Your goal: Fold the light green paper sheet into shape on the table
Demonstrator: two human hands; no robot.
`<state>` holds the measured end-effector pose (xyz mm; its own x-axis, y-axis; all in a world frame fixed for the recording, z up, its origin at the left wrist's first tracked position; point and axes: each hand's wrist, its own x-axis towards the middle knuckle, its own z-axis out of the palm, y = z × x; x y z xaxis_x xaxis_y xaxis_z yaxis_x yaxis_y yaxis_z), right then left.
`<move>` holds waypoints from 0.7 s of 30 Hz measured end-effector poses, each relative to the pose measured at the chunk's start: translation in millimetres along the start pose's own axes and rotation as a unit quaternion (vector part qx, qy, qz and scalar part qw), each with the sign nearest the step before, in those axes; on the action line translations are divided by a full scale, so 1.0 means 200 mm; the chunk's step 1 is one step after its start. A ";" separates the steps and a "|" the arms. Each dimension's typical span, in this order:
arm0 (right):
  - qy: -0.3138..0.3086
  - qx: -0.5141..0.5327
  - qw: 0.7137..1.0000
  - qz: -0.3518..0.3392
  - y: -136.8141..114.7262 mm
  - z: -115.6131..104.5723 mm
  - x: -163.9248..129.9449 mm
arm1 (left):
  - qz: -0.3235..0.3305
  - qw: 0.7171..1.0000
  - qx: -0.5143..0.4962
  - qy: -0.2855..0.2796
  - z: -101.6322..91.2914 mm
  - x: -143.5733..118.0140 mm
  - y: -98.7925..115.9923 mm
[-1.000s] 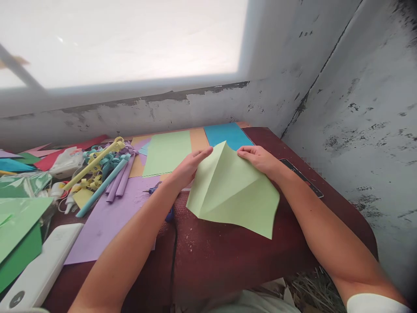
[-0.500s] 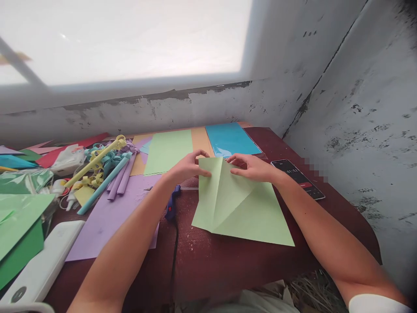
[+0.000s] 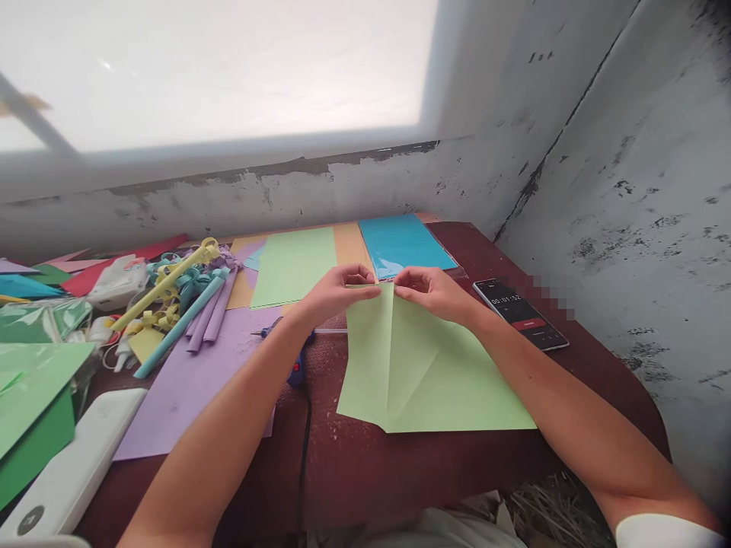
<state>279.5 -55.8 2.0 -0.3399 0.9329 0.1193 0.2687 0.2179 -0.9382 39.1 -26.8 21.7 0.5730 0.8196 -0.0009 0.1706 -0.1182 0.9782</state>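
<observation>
A person's left hand [image 3: 336, 293] and right hand [image 3: 431, 291] pinch shut on the far edge of a light green sheet of paper [image 3: 422, 373], which lies creased on the dark red counter [image 3: 365, 472] at the centre of the view. The sheet looks light, thin and easily creased, best held at edges or corners. No container shows clearly; paper rolls [image 3: 188, 312] lie loose at 9 o'clock, a phone [image 3: 519, 312] at 3 o'clock.

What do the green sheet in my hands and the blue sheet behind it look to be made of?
Green sheet: matte paper, apparently; it holds sharp crease lines and shows no glare. Both the left hand and right hand pinch its far edge. Blue sheet: likely paper under clear film, or glossy stock; it shows pale reflections.
</observation>
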 end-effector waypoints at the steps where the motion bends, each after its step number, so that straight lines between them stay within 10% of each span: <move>1: 0.003 0.005 1.000 -0.005 0.00 0.00 0.00 | 0.004 1.000 -0.017 0.005 0.01 0.00 0.01; 7: 0.008 0.056 0.998 -0.019 -0.01 0.00 0.00 | -0.053 0.991 -0.122 -0.008 0.03 -0.01 0.02; 21: -0.072 -0.006 0.997 -0.011 0.00 0.02 -0.01 | 0.011 0.998 0.068 -0.011 0.05 0.03 -0.04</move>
<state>275.5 -58.4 0.7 -0.4719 0.8770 0.0911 0.2704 0.2423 -0.9318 49.8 -26.7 11.6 0.5955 0.8032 0.0142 0.2646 -0.2128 0.9406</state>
